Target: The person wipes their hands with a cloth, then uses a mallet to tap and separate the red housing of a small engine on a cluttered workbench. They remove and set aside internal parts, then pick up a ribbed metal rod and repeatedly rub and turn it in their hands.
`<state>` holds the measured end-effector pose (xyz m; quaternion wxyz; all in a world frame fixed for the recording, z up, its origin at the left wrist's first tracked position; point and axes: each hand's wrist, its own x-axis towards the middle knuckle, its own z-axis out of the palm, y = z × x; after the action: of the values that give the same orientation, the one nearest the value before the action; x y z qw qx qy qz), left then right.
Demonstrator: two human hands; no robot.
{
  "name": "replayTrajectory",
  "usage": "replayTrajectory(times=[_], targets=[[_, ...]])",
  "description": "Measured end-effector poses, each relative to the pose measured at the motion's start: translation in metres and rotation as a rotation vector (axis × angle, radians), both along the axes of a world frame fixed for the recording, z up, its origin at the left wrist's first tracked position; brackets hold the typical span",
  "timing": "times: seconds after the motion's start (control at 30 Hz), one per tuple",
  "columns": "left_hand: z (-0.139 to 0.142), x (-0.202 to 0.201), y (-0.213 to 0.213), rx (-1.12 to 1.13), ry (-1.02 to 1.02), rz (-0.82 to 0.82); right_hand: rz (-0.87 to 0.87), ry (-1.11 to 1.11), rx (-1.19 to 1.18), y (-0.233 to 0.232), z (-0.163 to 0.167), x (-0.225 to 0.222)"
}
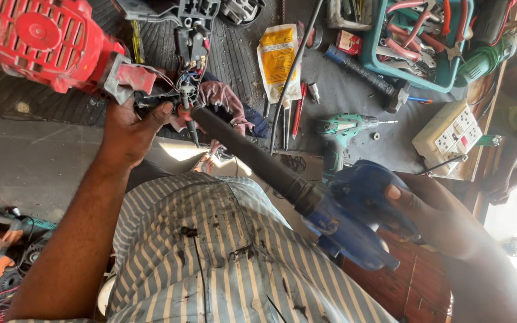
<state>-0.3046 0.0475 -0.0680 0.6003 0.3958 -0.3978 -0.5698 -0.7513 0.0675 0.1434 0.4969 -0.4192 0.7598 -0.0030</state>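
Hands apart: we clamp the right hand point(432, 215) on the blue blower point(354, 215); left hand point(128, 133) apparently grips the red tool point(55, 42) on the table point(342, 96).

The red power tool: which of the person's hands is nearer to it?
Left. The left hand grips wiring right below the red power tool. The right hand is far off, holding the blue blower.

The right hand point(444, 218) grips a blue plastic blower point(354, 218) — its long black nozzle point(243, 149) points at the red power-tool housing point(55, 42) steadied by the left hand point(128, 134).
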Motion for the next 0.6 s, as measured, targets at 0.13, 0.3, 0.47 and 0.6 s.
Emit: replayTrajectory(times=[0.13,0.3,0.47,0.6], targets=[[0.002,0.0,0.0,0.067,0.011,-0.014,0.025,-0.02,0.003,-0.002,0.003,0.003],[0.003,0.0,-0.001,0.116,-0.083,0.012,0.104,-0.023,-0.018,-0.003,0.006,0.006],[-0.002,0.0,-0.002,0.021,-0.032,0.02,0.177,-0.116,-0.028,-0.002,0.009,0.013],[-0.008,0.0,-0.001,0.062,-0.005,0.015,0.189,-0.134,-0.025,0.001,0.007,0.011]])
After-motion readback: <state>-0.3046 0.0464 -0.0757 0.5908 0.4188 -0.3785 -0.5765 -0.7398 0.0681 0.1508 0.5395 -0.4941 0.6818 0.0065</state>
